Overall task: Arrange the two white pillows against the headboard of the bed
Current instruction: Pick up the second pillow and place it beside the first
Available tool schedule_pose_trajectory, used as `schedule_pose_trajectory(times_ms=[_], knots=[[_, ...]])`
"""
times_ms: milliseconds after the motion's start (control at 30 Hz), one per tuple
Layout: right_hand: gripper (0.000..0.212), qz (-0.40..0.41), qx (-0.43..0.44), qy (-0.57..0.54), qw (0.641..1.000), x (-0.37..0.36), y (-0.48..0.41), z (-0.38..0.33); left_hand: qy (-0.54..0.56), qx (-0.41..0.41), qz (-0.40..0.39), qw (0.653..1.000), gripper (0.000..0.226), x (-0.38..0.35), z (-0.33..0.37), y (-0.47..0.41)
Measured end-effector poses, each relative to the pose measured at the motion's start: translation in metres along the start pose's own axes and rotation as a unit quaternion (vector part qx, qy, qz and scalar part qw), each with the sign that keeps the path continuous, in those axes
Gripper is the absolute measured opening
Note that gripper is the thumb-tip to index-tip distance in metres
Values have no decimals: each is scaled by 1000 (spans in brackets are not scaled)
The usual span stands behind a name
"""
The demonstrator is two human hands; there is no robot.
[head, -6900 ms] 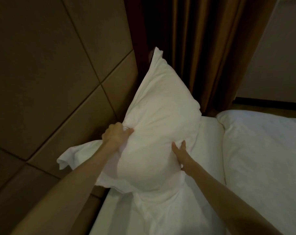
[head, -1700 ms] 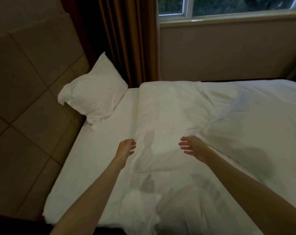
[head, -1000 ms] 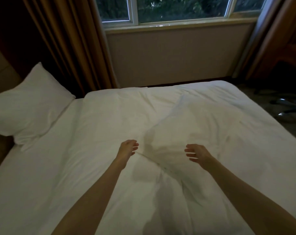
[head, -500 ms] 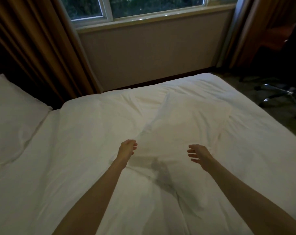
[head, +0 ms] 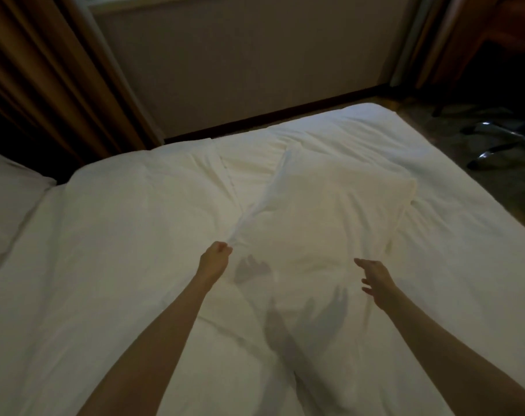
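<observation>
Pillow (head: 330, 223) lengthwise away from viewer, left hand (head: 214, 261) pinching its corner, right hand (head: 375, 280) spread.

Landmark: bed (head: 105, 280).
Second pillow (head: 330, 223): on bed, centre.
First pillow (head: 6, 199): on bed, far left edge.
Curtain (head: 45, 76): behind bed, left.
Wall (head: 240, 55): behind bed.
Chair base (head: 507, 145): on floor, right of bed.

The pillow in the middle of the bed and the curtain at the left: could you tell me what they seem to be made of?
Pillow: apparently soft white woven fabric, matte, creasing where the left hand pinches it. Curtain: seemingly heavy brown cloth, hanging in deep folds.
</observation>
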State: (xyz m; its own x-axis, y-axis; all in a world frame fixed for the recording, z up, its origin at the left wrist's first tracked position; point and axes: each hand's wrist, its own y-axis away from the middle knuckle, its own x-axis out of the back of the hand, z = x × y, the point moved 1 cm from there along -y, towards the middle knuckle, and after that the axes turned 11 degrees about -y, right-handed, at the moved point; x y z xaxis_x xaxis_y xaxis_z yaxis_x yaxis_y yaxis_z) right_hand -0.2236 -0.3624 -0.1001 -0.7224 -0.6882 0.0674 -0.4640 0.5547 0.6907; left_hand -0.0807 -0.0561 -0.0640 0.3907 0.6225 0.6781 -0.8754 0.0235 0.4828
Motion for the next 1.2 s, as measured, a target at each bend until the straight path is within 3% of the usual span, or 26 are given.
schedule_pose_trajectory(times_ms=[200, 333, 500, 633, 667, 767, 867, 967, 1133, 1200], knots=[[72, 16, -39, 1, 999, 10, -75, -23, -73, 26, -21, 997, 53, -39, 33, -65], [76, 21, -57, -19, 998, 16, -116, -18, -119, 64, 9, 991, 66, -65, 42, -104], [95, -23, -114, -73, 990, 18, -155, 13, -179, 113, 19, 977, 84, -82, 36, -141], [128, -12, -71, -110, 991, 18, -197, 30, -199, 119, -19, 972, 88, -92, 31, -155], [124, -8, -66, -117, 991, 13, -191, 22, -210, 111, -17, 971, 85, -95, 32, -154], [85, 10, -63, -103, 993, -1, -169, -2, -233, 77, -31, 969, 76, -103, 37, -144], [68, 15, -72, -84, 994, -9, -160, -10, -226, 70, -31, 971, 85, -102, 36, -134], [46, -13, -71, -84, 994, -13, -148, -22, -113, 86, 49, 989, 74, -86, 58, -113], [53, -19, -55, -89, 994, -8, -119, -49, 50, 44, 62, 996, 45, -57, 78, -72], [53, -25, -42, -85, 995, -3, -106, -63, 99, 33, 76, 992, 22, -49, 79, -51]])
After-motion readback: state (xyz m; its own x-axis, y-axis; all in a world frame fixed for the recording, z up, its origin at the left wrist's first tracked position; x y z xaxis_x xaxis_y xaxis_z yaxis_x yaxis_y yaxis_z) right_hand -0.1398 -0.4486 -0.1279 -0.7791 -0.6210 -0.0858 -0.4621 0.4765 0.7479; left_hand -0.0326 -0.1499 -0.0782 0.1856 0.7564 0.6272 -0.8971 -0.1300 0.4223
